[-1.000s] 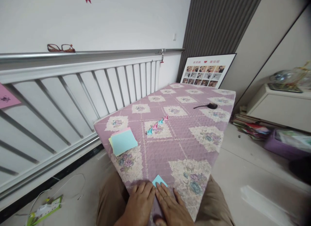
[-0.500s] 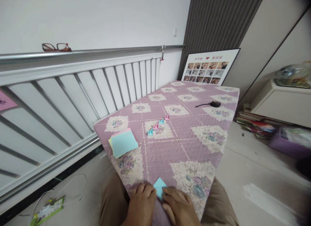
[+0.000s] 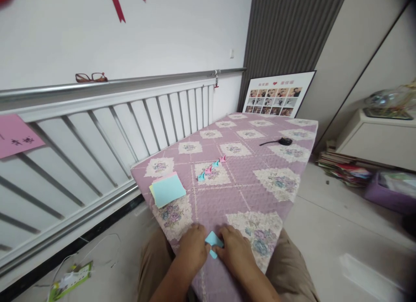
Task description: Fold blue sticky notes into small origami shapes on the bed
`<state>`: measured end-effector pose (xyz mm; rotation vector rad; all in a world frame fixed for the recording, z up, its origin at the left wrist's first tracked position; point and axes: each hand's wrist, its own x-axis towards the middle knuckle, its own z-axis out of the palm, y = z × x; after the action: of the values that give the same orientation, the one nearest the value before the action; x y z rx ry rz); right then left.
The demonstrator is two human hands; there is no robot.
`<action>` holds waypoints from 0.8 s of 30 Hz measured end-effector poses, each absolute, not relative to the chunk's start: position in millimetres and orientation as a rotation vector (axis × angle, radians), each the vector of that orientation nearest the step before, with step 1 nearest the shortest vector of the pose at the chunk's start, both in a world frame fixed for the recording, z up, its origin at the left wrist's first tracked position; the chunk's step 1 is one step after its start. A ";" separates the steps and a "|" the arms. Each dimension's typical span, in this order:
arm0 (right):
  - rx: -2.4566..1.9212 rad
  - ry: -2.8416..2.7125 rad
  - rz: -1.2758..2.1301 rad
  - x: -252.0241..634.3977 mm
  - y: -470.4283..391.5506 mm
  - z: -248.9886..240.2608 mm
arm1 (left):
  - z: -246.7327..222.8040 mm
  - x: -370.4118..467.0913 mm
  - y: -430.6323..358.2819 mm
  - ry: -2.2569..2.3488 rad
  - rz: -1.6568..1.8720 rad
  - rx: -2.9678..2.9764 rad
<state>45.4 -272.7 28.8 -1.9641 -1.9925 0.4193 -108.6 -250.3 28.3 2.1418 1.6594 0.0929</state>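
One pair of eyeglasses [image 3: 102,77] rested on the pipe [image 3: 156,78]. On the floral tablecloth [image 3: 224,198] lay one stack of coloured paper squares [image 3: 169,190]. The left hand [image 3: 192,246] pinched the left side of one folded blue paper [image 3: 212,238] at the near end. Four small folded pieces [image 3: 208,169], two blue, two pink, sat in a slanting row beyond. The right hand [image 3: 234,248] pinched the paper's right side.

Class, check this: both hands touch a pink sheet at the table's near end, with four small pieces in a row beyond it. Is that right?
Not quite: the head view shows a light blue sheet, not pink. The left hand and right hand touch it at the near end of the table, with four small pieces in a row beyond.
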 end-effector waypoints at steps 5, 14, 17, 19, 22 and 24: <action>-1.953 -1.950 0.432 44.6 -273.5 29.4 | 27.7 -107.7 -246.8 1.662 0.138 2.104; -1.790 -1.903 0.474 42.8 -282.0 20.8 | 23.8 -107.5 -256.9 1.663 0.247 2.077; -1.740 -1.914 0.491 43.5 -282.1 18.5 | 25.1 -110.0 -254.6 1.592 0.236 2.116; -1.714 -1.923 0.501 44.8 -281.5 17.2 | 26.4 -111.7 -252.0 1.530 0.224 2.148; -1.670 -1.939 0.516 47.1 -280.4 16.0 | 27.2 -113.5 -250.1 1.478 0.230 2.185; -1.643 -1.948 0.525 48.5 -280.1 16.8 | 26.9 -114.3 -251.0 1.466 0.248 2.205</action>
<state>48.5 -280.1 16.8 -1.6432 -1.9484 0.5247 -114.3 -251.0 26.9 2.2053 1.4656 0.2482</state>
